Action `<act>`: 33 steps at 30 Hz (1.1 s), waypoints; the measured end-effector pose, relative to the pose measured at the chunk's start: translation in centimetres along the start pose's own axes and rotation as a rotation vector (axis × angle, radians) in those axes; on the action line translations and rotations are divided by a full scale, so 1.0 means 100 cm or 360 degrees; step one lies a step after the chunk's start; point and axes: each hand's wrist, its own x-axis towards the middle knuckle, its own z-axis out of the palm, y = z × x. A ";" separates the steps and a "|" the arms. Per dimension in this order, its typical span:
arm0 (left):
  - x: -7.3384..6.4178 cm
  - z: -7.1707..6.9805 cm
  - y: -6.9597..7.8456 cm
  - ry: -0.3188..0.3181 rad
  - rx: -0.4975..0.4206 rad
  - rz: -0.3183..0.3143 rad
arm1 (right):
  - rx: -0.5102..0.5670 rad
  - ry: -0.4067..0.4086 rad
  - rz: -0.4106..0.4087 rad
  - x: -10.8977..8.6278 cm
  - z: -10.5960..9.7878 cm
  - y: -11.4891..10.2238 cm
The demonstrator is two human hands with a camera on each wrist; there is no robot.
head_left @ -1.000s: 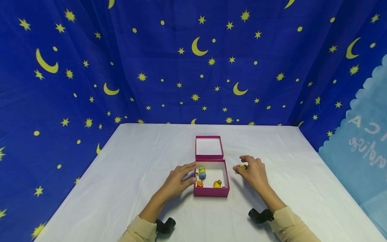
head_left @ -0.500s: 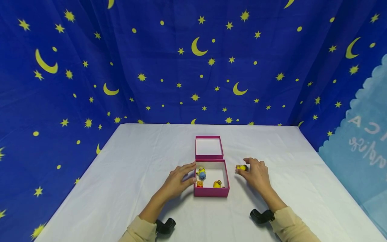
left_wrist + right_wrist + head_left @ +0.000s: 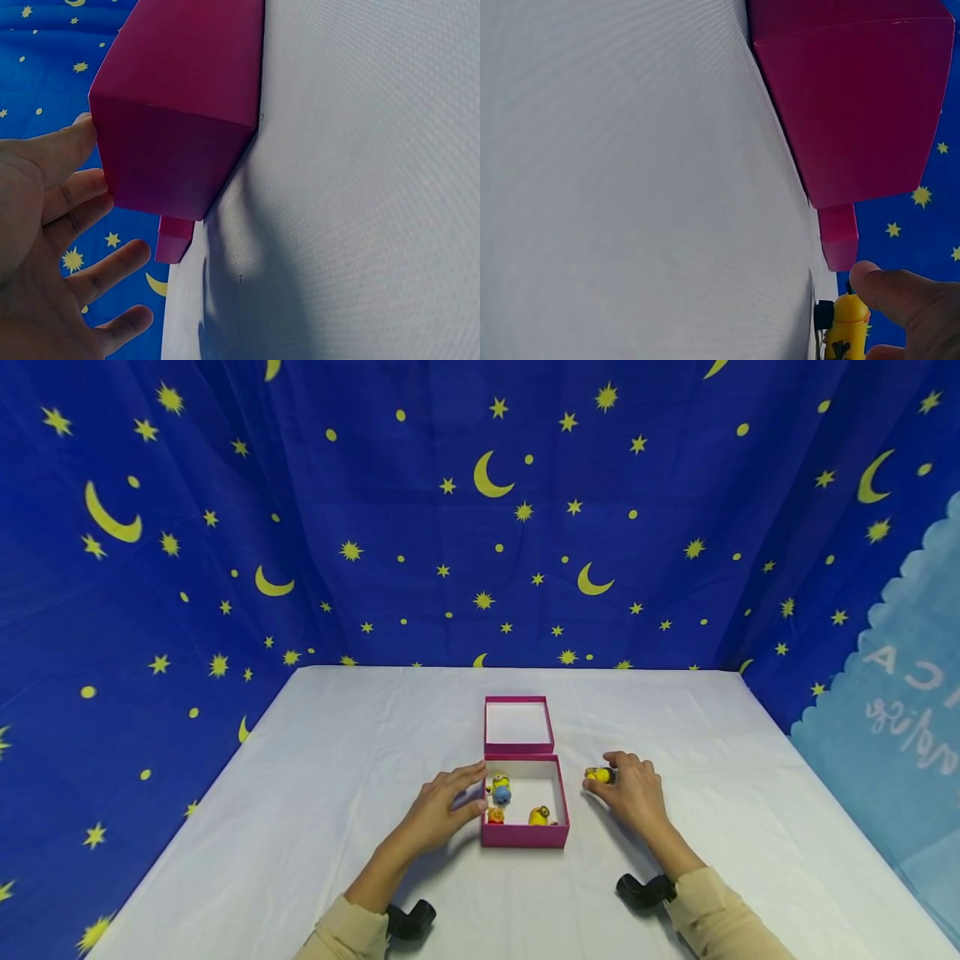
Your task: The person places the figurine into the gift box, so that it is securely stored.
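My left hand rests at the left wall of an open magenta box. In the left wrist view its fingertips touch the box's edge, the other fingers spread. To the box's right, my right hand pinches a small yellow minion figure between thumb and fingers. Up close in the right wrist view, the thumb lies against one end of this yellow figure. Inside the box are a minion in blue, an orange-red figure and another yellow minion.
The magenta lid lies behind the box, its white inside facing up. A white cloth covers the table. A blue curtain with moons and stars hangs behind and at the sides. Black wrist mounts sit low near both sleeves.
My right hand has shifted slightly right with the minion figure, which shows more between the fingers now. My left hand and the box have stayed put.
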 end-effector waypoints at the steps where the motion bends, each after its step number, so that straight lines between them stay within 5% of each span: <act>1: 0.000 0.000 0.000 -0.0001 0.0000 0.0000 | 0.0008 0.0001 -0.0001 0.000 0.001 0.000; 14: 0.000 0.001 0.000 -0.0008 0.0016 0.0008 | 0.0190 0.0014 0.0011 0.001 0.010 0.011; 33: 0.000 0.001 0.000 -0.0006 -0.0003 -0.0028 | 0.0220 0.0042 0.0001 0.003 0.019 0.010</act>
